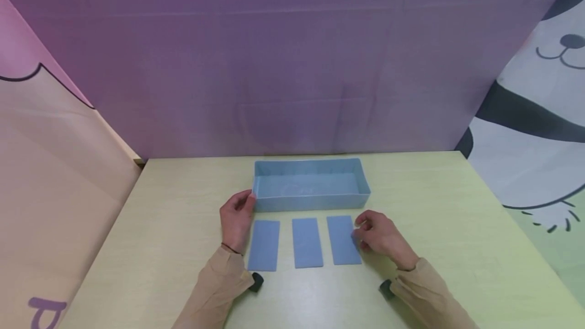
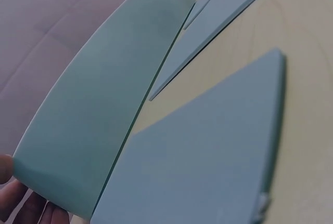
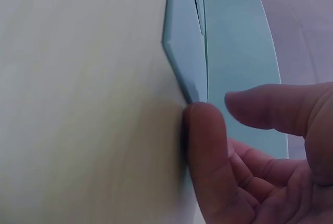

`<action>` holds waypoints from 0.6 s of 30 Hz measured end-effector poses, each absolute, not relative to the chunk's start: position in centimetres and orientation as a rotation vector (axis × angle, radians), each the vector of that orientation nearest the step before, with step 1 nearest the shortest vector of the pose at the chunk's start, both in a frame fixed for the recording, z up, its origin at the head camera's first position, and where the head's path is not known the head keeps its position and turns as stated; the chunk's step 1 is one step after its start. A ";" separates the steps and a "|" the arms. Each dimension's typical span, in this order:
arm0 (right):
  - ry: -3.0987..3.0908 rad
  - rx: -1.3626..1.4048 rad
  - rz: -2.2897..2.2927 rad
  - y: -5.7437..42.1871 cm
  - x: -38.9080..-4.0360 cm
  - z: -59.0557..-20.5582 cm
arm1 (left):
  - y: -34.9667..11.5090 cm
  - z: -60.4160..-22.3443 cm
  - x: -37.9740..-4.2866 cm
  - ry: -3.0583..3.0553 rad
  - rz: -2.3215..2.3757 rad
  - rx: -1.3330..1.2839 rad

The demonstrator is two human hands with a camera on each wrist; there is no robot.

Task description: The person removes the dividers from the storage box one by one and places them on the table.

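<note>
A light-blue rectangular box (image 1: 311,202) with an open top stands on the table. At its left end is my left hand (image 1: 236,220); in the left wrist view the thumb (image 2: 5,169) meets the upper corner and the other fingers lie along the end wall. Three flat blue rectangular panels lie before the box: a left panel (image 1: 264,245), a middle panel (image 1: 307,242) and a right panel (image 1: 344,240). My right hand (image 1: 383,232) is beside the right panel, its index fingertip (image 3: 204,125) touching the panel's edge. The thumb (image 3: 260,104) stays apart from that finger.
The pale wooden table (image 1: 457,227) extends to both sides. A purple cloth backdrop (image 1: 297,65) hangs behind its far edge, with printed cloths at left and right. Dark wrist devices (image 1: 257,282) show at both sleeves.
</note>
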State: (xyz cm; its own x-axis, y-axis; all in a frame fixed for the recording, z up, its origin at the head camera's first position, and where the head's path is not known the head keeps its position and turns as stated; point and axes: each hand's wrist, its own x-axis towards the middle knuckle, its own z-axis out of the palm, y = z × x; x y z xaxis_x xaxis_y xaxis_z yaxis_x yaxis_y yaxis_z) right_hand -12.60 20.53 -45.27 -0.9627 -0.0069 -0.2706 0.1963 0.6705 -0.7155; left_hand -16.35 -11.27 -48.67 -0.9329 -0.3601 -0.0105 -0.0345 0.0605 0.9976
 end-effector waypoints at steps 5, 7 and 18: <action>2.612 0.181 -1.188 20.4 -12.6 -45.1 | -11.5 -48.5 -16.2 -2.102 -1.942 0.399; 2.611 0.178 -1.182 20.3 -12.5 -45.1 | -11.6 -48.4 -16.2 -2.105 -1.938 0.391; 2.643 0.129 -1.195 20.4 -12.3 -44.7 | -11.7 -47.5 -16.0 -2.100 -1.873 0.370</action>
